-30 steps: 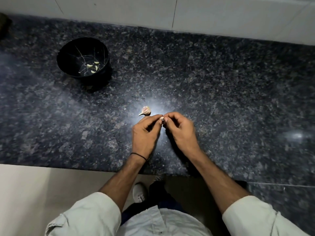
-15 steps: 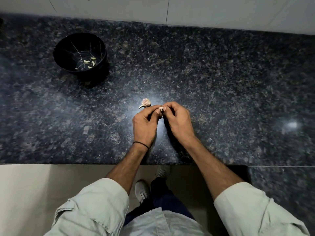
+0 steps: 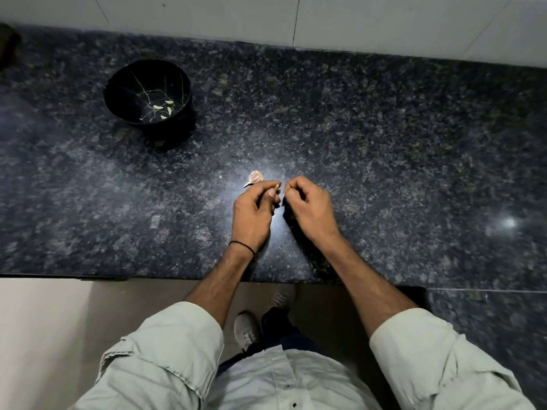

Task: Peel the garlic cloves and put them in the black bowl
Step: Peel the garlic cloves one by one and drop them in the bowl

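The garlic clove (image 3: 276,187) in work sits just below the centre of the frame, a small pale piece pinched between the thumb and forefinger tips of the left hand (image 3: 254,211). Only its tip shows, so how much skin is left on it cannot be told. The right hand (image 3: 310,208) is just beside it, apart by a narrow gap, with its fingers curled in toward the thumb. Whether they pinch a scrap of skin cannot be told. This looks like the peeling step, with the 2 hands drawn apart mid-strip. The next move likely calls for the right fingertips to close again on the clove's loose skin while the left hand holds it steady, then for a carry to the upper left. Both hands are low over the surface (image 3: 384,143), backs up, and a black band (image 3: 242,247) circles the left wrist. Just above the left fingertips an unpeeled garlic piece (image 3: 255,177) lies on the surface in a bright glare patch. Well apart, at the upper left, stands the black bowl (image 3: 124,81) with 4 peeled cloves (image 3: 163,109) on its bottom.
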Available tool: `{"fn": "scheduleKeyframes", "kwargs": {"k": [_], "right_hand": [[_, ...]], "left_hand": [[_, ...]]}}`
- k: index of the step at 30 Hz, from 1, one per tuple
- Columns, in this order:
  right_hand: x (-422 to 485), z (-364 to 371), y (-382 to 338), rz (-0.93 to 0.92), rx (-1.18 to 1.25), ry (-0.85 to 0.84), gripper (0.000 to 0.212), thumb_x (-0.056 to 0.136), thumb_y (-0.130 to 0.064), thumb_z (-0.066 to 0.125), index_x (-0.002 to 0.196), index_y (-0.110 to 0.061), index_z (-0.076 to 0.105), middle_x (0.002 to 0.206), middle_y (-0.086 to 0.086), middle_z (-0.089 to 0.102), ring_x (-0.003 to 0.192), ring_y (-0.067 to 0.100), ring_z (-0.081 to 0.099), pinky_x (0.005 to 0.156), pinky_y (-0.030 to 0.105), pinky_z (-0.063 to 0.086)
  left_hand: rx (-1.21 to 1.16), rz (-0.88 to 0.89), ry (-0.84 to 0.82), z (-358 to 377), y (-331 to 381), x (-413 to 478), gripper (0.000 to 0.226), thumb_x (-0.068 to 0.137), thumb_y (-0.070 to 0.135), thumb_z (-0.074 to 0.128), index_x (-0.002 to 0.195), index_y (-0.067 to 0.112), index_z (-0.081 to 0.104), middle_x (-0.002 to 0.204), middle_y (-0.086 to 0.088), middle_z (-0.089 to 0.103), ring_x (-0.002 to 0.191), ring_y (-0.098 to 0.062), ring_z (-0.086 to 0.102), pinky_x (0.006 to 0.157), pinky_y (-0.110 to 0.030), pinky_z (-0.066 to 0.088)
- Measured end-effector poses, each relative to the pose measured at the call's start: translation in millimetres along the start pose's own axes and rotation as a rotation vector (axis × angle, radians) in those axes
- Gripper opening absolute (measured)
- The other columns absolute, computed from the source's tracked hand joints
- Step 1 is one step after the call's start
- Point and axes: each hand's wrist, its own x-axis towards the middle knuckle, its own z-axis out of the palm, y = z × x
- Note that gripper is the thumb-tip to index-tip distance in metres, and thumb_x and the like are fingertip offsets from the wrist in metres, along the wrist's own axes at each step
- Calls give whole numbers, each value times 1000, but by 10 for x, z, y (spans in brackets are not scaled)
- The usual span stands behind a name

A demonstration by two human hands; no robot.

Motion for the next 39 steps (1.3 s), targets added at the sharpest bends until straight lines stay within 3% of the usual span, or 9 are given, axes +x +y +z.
{"fn": "scheduleKeyframes", "kwargs": {"k": [6, 9, 11, 15, 17, 22, 26, 32, 39], "right_hand": [[-12, -21, 30, -20, -4, -21, 18, 98, -25, 62, 86, -13, 65, 77, -7, 67, 65, -2, 54, 59, 12, 39], [-26, -57, 58, -17, 14, -41, 6, 94, -13, 67, 93, -14, 60, 87, -4, 66, 71, -4, 56, 65, 9, 41], [-24, -87, 86, -30, 23, -59, 12, 92, -14, 69, 100, -16, 61, 99, -1, 68, 82, 2, 61, 70, 9, 44], [-2, -129, 102, -85, 50, -98, 10, 92, -21, 68, 102, -19, 68, 97, -2, 71, 92, 16, 69, 83, 39, 58], [12, -140, 70, -92, 45, -116, 4, 92, -18, 65, 95, -18, 69, 87, -1, 73, 85, 20, 70, 80, 47, 58], [87, -161, -4, -86, -57, -136, 5, 92, -18, 66, 89, -20, 69, 78, -2, 72, 75, 17, 68, 76, 42, 56], [109, -185, -37, -49, -5, -216, 4, 90, -24, 68, 92, -26, 71, 78, -3, 75, 74, 16, 70, 75, 38, 58], [180, -161, -31, -13, -96, -197, 7, 88, -14, 68, 82, -19, 68, 71, 0, 72, 65, 15, 66, 67, 34, 54], [113, -91, -34, -80, -253, -131, 9, 94, -17, 59, 86, -14, 63, 75, 3, 69, 71, 22, 63, 68, 38, 52]], "left_hand": [[27, 4, -22, -24, -9, 7, 20, 97, 4, 55, 106, 8, 73, 89, -2, 72, 77, -11, 64, 69, -24, 52], [11, -10, -20, -17, 10, -2, 18, 96, 2, 58, 106, 5, 73, 92, -4, 73, 80, -10, 67, 73, -24, 53], [15, -27, -33, -24, 16, -2, 21, 95, 2, 59, 110, 7, 72, 96, -1, 73, 88, -12, 69, 81, -25, 55], [26, -44, -96, -76, 45, 23, 32, 95, 3, 58, 126, 9, 64, 94, -7, 72, 100, -13, 69, 92, -25, 54], [35, -38, -120, -89, 69, 22, 31, 97, 4, 57, 127, 9, 62, 89, -7, 71, 91, -15, 69, 89, -24, 54], [11, -55, -135, -97, 108, 16, 25, 98, 2, 53, 119, 9, 63, 76, -4, 65, 72, -13, 59, 73, -24, 52], [3, -60, -122, -92, 150, 1, 23, 97, 1, 56, 119, 7, 62, 75, -6, 64, 72, -12, 61, 74, -21, 53], [-14, -75, -62, -40, 141, -13, 22, 92, -3, 58, 109, 11, 61, 69, -5, 65, 71, -16, 65, 82, -33, 54], [-70, -88, -40, -16, 108, -28, 23, 95, -5, 50, 102, 13, 62, 67, -8, 62, 64, -16, 57, 64, -24, 45]]}}
